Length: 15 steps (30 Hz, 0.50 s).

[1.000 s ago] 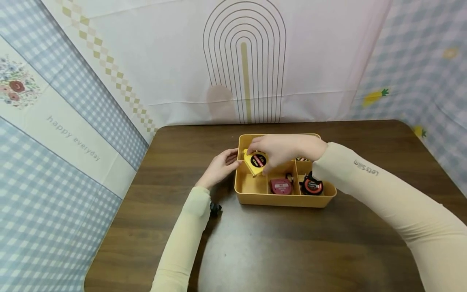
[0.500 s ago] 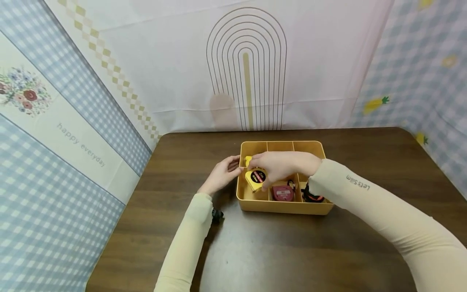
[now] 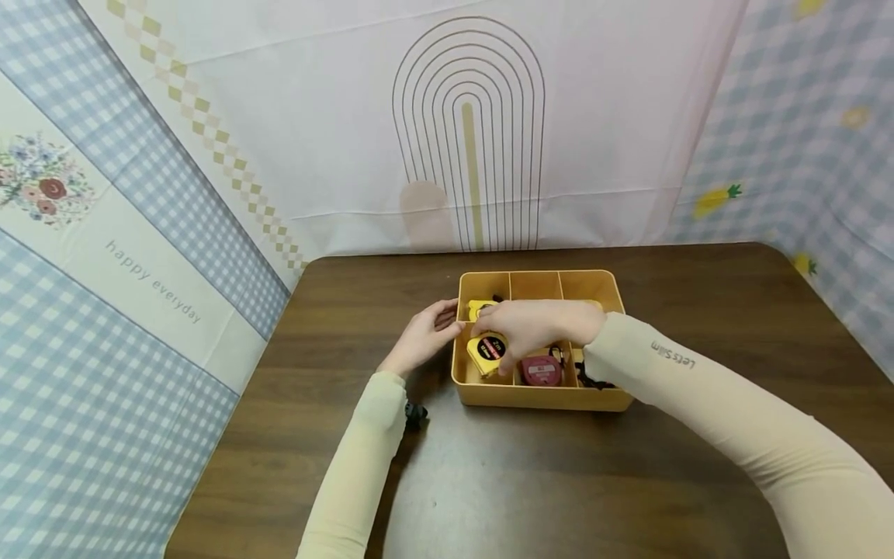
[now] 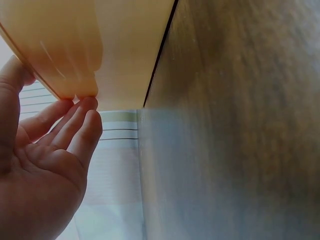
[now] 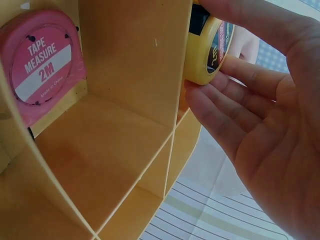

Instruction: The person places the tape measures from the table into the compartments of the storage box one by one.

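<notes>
My right hand (image 3: 534, 330) grips a yellow tape measure (image 3: 489, 354) between thumb and fingers, in the front left compartment of a divided tan box (image 3: 545, 398). In the right wrist view, the yellow tape measure (image 5: 202, 62) is beside a divider wall. A pink tape measure (image 3: 542, 371) stands in the front middle compartment, its printed face visible in the right wrist view. Behind the held one, another yellow tape measure (image 3: 480, 309) sits in the back left compartment. My left hand (image 3: 422, 334) touches the box's left side; in the left wrist view its fingertips rest against the outer wall (image 4: 125, 50).
A black tape measure (image 3: 592, 377) lies in the front right compartment, partly hidden by my right sleeve. Something yellow (image 3: 594, 304) shows in the back right compartment. The brown table (image 3: 531, 481) extends around the box, with a patterned cloth (image 3: 594, 155) behind it.
The head view has tilted slightly. My right hand has moved down a little with the yellow tape measure, bringing it into the front left compartment. My left hand stays at the box's side.
</notes>
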Each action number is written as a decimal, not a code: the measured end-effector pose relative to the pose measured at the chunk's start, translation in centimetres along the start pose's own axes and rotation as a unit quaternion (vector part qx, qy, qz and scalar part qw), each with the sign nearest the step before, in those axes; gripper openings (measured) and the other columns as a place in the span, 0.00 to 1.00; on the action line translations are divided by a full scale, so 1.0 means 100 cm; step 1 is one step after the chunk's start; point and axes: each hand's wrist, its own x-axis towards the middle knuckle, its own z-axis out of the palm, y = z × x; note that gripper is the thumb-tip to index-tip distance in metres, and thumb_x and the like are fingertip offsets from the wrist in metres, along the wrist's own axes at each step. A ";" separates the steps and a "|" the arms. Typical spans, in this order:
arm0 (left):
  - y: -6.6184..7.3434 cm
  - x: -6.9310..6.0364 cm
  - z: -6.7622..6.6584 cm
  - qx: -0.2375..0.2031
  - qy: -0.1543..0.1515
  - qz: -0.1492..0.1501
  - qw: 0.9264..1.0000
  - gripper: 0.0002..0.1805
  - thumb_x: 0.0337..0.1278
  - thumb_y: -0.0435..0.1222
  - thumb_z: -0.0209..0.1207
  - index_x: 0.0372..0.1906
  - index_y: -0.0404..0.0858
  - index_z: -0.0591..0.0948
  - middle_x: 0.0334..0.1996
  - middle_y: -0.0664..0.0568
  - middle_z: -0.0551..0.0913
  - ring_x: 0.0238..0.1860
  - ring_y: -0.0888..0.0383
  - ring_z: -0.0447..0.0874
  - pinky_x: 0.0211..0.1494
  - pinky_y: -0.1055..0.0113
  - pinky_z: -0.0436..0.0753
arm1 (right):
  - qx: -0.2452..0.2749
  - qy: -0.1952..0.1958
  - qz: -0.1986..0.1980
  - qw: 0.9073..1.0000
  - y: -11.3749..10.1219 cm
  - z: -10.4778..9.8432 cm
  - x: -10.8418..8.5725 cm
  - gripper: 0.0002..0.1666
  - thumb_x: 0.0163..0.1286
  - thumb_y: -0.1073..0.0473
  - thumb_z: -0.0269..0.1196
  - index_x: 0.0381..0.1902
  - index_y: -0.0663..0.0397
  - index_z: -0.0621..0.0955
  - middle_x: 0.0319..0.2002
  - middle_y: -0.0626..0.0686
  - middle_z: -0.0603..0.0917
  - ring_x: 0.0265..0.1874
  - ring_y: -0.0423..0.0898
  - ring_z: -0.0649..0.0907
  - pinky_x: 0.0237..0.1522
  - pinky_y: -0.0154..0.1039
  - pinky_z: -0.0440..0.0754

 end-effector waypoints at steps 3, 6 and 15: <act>-0.001 -0.001 0.001 0.003 0.002 -0.001 1.000 0.29 0.70 0.36 0.60 0.71 0.30 0.69 0.67 0.40 0.74 0.67 0.49 0.75 0.68 0.61 0.74 | -0.001 -0.002 -0.002 1.000 0.001 0.004 0.002 0.38 0.55 0.51 0.77 0.63 0.56 0.79 0.59 0.52 0.79 0.55 0.47 0.78 0.62 0.44 0.75; -0.002 -0.002 0.002 0.004 0.003 0.000 1.000 0.29 0.70 0.35 0.60 0.71 0.29 0.69 0.67 0.39 0.74 0.67 0.48 0.75 0.68 0.60 0.74 | 0.001 -0.007 0.002 1.000 0.001 0.007 0.004 0.39 0.56 0.51 0.77 0.64 0.57 0.78 0.61 0.53 0.79 0.58 0.48 0.78 0.64 0.45 0.74; -0.002 -0.001 0.000 -0.009 0.004 0.003 1.000 0.30 0.70 0.34 0.60 0.72 0.29 0.68 0.68 0.38 0.73 0.67 0.48 0.74 0.68 0.61 0.74 | 0.019 0.043 -0.008 0.999 0.012 -0.003 -0.009 0.31 0.62 0.57 0.72 0.61 0.64 0.79 0.58 0.59 0.82 0.56 0.53 0.81 0.61 0.50 0.78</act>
